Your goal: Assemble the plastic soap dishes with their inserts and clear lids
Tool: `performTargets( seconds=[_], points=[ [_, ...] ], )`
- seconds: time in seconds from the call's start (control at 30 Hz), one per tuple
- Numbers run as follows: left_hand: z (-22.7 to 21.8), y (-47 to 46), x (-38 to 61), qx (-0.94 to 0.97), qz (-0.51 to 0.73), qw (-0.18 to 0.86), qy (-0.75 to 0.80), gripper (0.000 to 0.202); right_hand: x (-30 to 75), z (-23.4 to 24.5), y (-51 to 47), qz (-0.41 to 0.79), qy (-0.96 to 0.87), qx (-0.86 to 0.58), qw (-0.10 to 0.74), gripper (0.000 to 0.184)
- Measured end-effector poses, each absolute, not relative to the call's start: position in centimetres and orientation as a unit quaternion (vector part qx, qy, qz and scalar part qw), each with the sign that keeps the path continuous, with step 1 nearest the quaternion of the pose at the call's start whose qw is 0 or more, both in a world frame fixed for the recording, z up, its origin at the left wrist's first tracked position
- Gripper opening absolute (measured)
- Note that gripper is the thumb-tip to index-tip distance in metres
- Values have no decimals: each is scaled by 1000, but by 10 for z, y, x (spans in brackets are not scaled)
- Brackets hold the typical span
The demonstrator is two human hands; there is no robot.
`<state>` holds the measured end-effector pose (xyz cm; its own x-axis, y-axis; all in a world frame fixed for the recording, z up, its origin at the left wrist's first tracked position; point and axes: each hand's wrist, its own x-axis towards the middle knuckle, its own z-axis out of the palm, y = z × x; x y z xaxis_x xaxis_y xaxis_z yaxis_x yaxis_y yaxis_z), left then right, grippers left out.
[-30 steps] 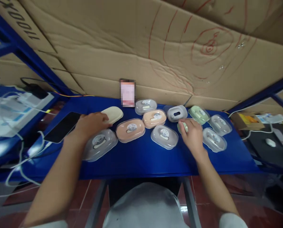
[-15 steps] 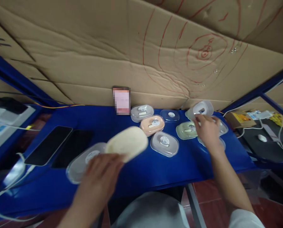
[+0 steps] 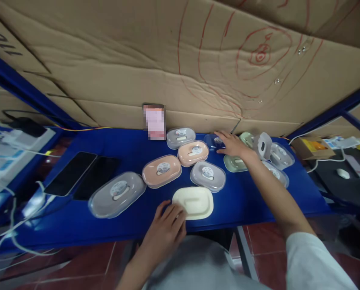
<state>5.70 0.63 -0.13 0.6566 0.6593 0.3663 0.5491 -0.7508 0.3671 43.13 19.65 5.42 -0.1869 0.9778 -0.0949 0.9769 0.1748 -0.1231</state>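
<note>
My left hand (image 3: pixel 170 223) has its fingers curled over the left edge of a cream oval tray (image 3: pixel 198 202), which lies on the blue table near the front edge. My right hand (image 3: pixel 232 146) spreads its fingers over a clear oval lid (image 3: pixel 210 141) with a round label, at the back. Just below that hand sits a green oval box (image 3: pixel 234 164), partly hidden by the forearm. Between the hands lie a grey lidded box (image 3: pixel 208 176) and a peach lidded box (image 3: pixel 193 154). Another peach box (image 3: pixel 162 171) is left of them.
A large grey lidded box (image 3: pixel 117 195) lies at left, beside two dark phones (image 3: pixel 71 173). A screen with a blurred display (image 3: pixel 155 123) leans on the cardboard wall (image 3: pixel 113 80). At right, a grey piece (image 3: pixel 263 146) stands tilted among more boxes. White cables (image 3: pixel 13 225) run along the left.
My left hand has brought the cream tray right and down onto the table, uncovering a peach box. My right hand has moved left from the boxes at right to the clear lid, fingers spreading.
</note>
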Motion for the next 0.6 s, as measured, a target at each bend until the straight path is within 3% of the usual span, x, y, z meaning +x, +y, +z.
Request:
performTargets(
  seconds=[0.07, 0.2, 0.37, 0.6],
  points=[
    [-1, 2, 56, 902, 234, 113, 344, 15, 430, 48, 218, 99, -765, -636, -3, 95],
    [-10, -7, 56, 898, 236, 98, 359, 8, 432, 59, 213, 114, -765, -633, 3, 88],
    [-10, -1, 54, 898, 254, 94, 347, 10, 423, 79, 93, -37, -750, -645, 143, 78],
    [6, 18, 56, 902, 259, 107, 328, 10, 382, -1, -74, 13, -620, -743, 254, 77]
  ],
)
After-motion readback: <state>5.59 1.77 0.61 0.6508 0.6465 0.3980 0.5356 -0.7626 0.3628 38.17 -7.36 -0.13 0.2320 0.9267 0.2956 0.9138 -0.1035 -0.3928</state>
